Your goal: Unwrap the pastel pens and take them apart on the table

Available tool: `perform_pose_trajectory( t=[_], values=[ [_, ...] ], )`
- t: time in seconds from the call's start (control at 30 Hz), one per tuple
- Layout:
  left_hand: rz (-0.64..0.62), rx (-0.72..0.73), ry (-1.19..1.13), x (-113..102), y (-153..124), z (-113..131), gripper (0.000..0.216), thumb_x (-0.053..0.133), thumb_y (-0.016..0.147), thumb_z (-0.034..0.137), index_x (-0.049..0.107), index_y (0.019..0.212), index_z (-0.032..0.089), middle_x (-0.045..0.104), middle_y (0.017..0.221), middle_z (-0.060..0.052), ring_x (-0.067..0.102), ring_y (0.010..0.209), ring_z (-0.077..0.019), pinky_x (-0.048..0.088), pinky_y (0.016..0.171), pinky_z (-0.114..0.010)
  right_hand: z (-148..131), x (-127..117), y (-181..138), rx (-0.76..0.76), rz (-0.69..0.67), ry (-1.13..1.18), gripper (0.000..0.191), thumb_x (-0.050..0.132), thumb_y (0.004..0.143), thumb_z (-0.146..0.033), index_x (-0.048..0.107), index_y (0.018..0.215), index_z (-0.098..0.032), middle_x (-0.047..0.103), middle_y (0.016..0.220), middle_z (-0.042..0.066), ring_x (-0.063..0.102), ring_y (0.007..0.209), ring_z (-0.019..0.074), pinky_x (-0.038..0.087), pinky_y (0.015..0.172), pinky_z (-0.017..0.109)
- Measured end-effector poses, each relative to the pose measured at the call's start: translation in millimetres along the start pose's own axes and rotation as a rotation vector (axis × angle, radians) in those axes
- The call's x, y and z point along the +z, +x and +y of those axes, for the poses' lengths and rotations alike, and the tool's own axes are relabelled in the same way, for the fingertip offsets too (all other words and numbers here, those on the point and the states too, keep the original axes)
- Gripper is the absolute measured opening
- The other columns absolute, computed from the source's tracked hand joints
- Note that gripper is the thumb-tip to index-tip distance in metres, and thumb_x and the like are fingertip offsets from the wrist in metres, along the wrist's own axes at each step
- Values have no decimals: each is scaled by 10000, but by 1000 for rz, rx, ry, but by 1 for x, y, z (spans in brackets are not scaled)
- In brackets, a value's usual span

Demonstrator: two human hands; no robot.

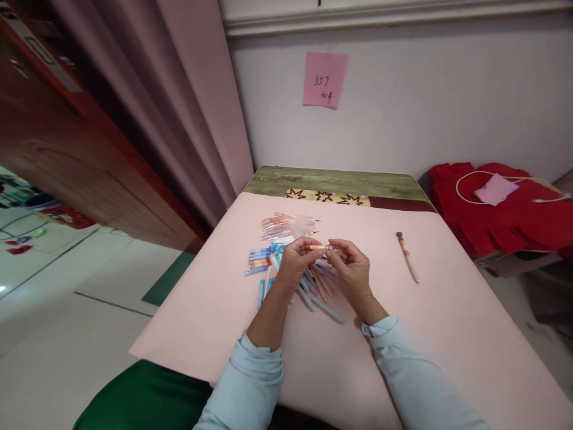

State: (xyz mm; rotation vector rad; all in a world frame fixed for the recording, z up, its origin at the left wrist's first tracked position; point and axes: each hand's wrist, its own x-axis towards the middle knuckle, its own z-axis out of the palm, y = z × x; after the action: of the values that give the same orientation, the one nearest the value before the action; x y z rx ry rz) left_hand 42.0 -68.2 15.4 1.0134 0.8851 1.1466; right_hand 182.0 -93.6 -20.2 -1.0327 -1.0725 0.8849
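Observation:
Between both hands, over the middle of the table, is a peach-orange pen barrel [316,246]. My left hand [295,261] pinches it from the left. The fingers of my right hand [353,269] close on a small clear part [329,248] at its right end; whether the two parts are joined I cannot tell. Below and behind my hands lies a loose pile of pen parts: blue and orange printed barrels [258,258], pale tubes [328,310] and clear pinkish slim pieces [277,226]. A whole-looking brown and cream pen [407,257] with a knobbed top lies alone to the right.
Pale paper [192,310] covers most of the table, with a green wooden strip [380,182] at the far edge. A pink note [325,80] hangs on the wall. Red cloth [505,227] with a white cable is at right, a green seat [143,397] at lower left.

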Motion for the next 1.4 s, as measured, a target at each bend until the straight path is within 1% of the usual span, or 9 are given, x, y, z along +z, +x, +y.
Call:
perform_pose_trajectory(
  t=[0.23,0.5,0.63,0.73,0.8,0.97,1.1,1.2,1.4],
  values=[
    [-29,11,25,-1,2,-3,296,828,618,309,653,790,144,601,644,22,468,532,-64,331,516,-200,-6,1,1,23,38,-29,298,732,776,-380,680,1004,-195,668,720,-5,594,579,109,542,550,239],
    [-22,40,-56,0,0,4,244,779,689,329,635,772,150,549,609,36,441,502,-55,339,504,-202,-1,-1,-1,-14,-42,-146,271,735,771,-416,712,897,-177,660,675,9,552,536,109,489,482,223],
    [100,103,-226,-12,6,10,254,772,720,343,600,761,160,552,595,36,480,520,-61,383,523,-191,-5,-6,2,-54,43,-197,287,652,841,-407,713,995,-172,669,688,14,544,526,111,466,488,232],
    [199,128,-438,-27,12,15,291,801,697,337,597,824,173,615,697,21,519,546,-64,403,505,-185,-7,-8,6,-91,157,-232,255,618,862,-386,710,937,-160,668,696,21,574,578,125,479,551,248],
    [225,112,-550,-35,15,16,279,799,708,326,592,817,174,615,696,24,507,531,-56,389,481,-175,-7,-10,7,-100,165,-255,239,635,849,-382,707,905,-161,659,687,15,572,591,128,471,561,250],
    [235,72,-689,-46,19,17,215,740,789,314,586,771,165,623,698,20,433,483,-33,350,445,-164,-8,-12,6,-163,-9,-495,198,655,840,-375,721,883,-193,642,689,0,480,514,106,413,525,257],
    [271,96,-718,-52,21,19,194,715,817,307,593,759,169,629,711,23,415,478,-26,330,438,-160,-15,-6,-1,-458,-207,-798,151,676,837,-356,731,908,-234,694,900,47,597,803,178,437,756,324],
    [258,82,-745,-54,22,18,176,726,808,283,598,765,171,626,698,29,405,468,-21,325,437,-159,-18,5,-13,-606,-356,-855,124,673,844,-337,723,908,-243,690,968,50,587,930,202,396,856,359],
    [272,52,-707,-51,23,15,207,732,801,317,596,742,172,639,705,17,413,474,-28,337,447,-174,-20,20,-30,-694,-637,-875,95,647,858,-306,718,906,-265,672,1010,32,542,925,191,359,861,366]
  ],
)
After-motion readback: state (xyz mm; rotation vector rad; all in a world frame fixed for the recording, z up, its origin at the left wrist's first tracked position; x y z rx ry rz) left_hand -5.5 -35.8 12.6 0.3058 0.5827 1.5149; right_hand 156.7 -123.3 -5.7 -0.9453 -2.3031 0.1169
